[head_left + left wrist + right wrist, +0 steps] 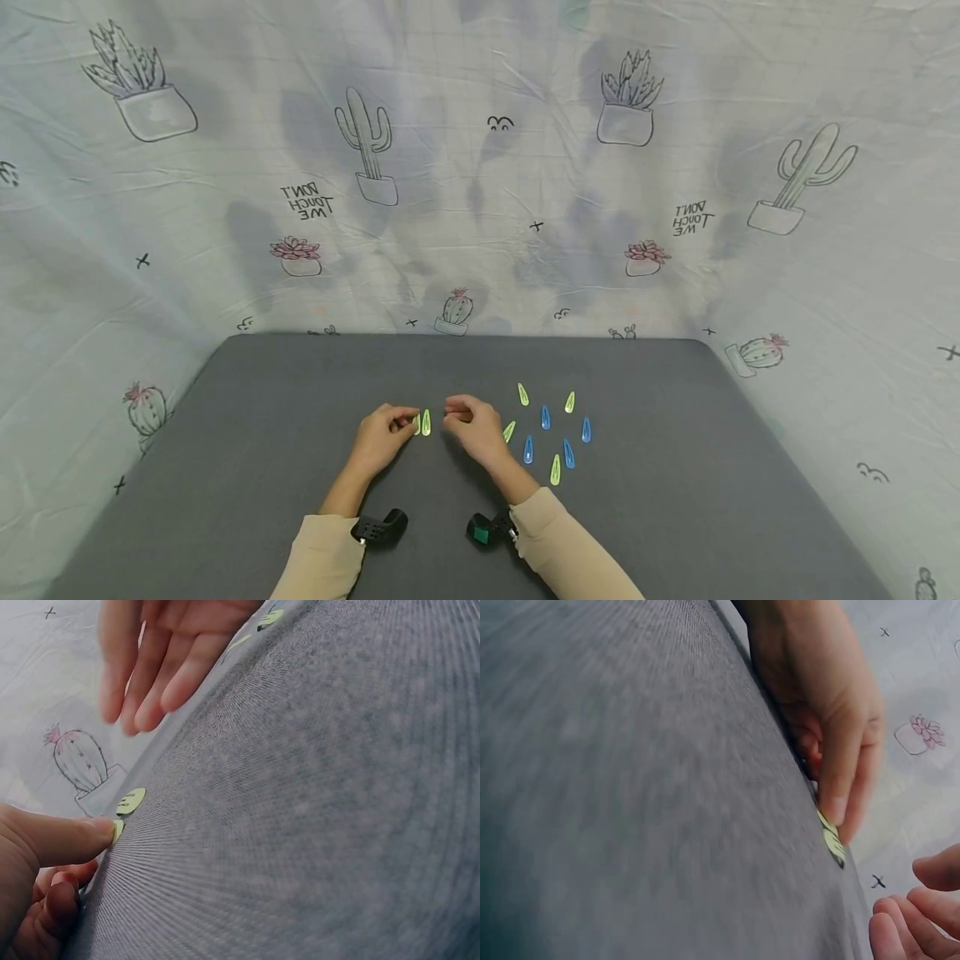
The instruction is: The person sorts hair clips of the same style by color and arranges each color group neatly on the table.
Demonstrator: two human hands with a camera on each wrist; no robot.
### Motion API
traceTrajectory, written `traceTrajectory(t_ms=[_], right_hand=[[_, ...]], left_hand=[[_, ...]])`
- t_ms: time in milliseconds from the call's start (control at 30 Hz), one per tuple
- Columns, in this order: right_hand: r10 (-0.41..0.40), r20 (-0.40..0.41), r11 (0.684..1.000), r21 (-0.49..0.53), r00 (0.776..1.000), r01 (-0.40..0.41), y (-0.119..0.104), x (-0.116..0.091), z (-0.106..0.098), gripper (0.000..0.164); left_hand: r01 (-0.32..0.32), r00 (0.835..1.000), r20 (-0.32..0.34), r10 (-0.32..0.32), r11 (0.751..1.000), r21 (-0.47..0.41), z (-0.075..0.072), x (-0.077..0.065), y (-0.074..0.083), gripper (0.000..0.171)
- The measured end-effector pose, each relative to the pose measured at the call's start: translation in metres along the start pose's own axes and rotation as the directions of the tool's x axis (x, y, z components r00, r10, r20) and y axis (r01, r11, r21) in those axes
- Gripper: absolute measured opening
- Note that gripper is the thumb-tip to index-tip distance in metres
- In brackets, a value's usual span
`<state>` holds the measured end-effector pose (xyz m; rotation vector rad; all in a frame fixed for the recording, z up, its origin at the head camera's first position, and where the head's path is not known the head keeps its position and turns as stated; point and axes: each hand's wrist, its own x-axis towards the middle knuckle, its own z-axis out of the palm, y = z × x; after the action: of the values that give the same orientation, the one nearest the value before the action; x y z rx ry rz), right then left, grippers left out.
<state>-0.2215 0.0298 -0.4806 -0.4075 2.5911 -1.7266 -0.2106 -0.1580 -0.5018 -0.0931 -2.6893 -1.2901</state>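
Observation:
In the head view my left hand [379, 440] pinches a yellow-green snap hair clip [417, 425] at the grey table, partly covering it. Right beside it lies a second yellow-green clip [426, 422]. The left wrist view has my thumb [94, 838] over the held clip [118, 832], the other clip [132, 801] just past it. My right hand [476, 429] holds nothing and hovers right of the pair, fingers loosely bent. In the right wrist view its fingers [922, 922] are apart from the clips near my left hand [832, 712].
Right of my right hand, several blue hair clips [568, 454] and yellow-green clips [555, 470] lie scattered on the grey table [660, 517]. One yellow-green clip [509, 432] sits close to the right wrist. A cactus-print cloth [480, 183] hangs behind and around the table.

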Motion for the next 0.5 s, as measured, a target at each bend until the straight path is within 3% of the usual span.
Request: traceTrajectory(t_ms=[300, 500], right_hand=[[-0.01, 0.027, 0.999, 0.037, 1.0, 0.009, 0.007, -0.017, -0.032, 0.033], [0.002, 0.025, 0.997, 0.075, 1.0, -0.004, -0.011, -0.037, -0.06, 0.032]], left_hand=[[0.005, 1.0, 0.007, -0.005, 1.0, 0.004, 0.001, -0.001, -0.001, 0.02], [0.003, 1.0, 0.009, -0.003, 1.0, 0.0, 0.0, -0.001, -0.001, 0.021]])
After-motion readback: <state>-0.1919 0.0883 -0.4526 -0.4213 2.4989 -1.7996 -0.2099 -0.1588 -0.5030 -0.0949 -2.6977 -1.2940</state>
